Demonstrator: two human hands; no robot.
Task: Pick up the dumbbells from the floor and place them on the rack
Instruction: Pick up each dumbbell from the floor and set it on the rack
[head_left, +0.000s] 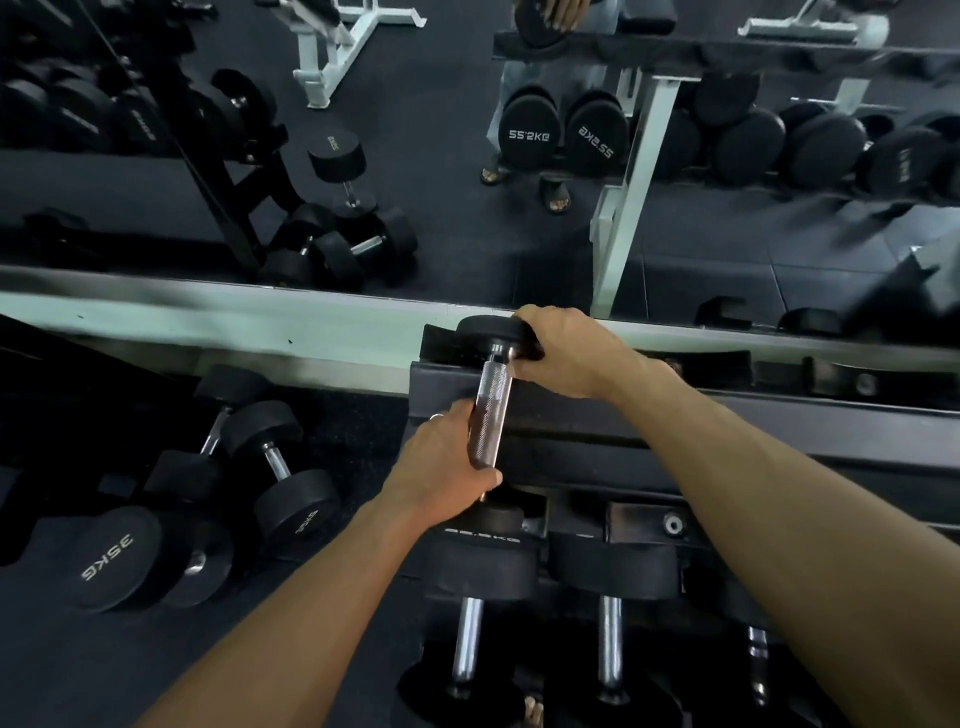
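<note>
A black dumbbell with a chrome knurled handle (491, 400) lies on the upper tier of the black rack (727, 415), its far head (485, 330) against the rack's back. My left hand (447, 467) grips the near end of the handle. My right hand (566, 351) wraps its fingers over the far head. On the lower tier, two dumbbells (480, 566) (613, 566) rest side by side. Several dumbbells lie on the floor at the left, one marked 35KG (111, 558) and another beside it (280, 467).
A mirror behind the rack reflects the racks, dumbbells, a white bench frame (332, 47) and a person's sandalled feet (524, 182). A pale ledge (208, 322) runs below the mirror. Dark rubber floor (78, 665) lies at lower left.
</note>
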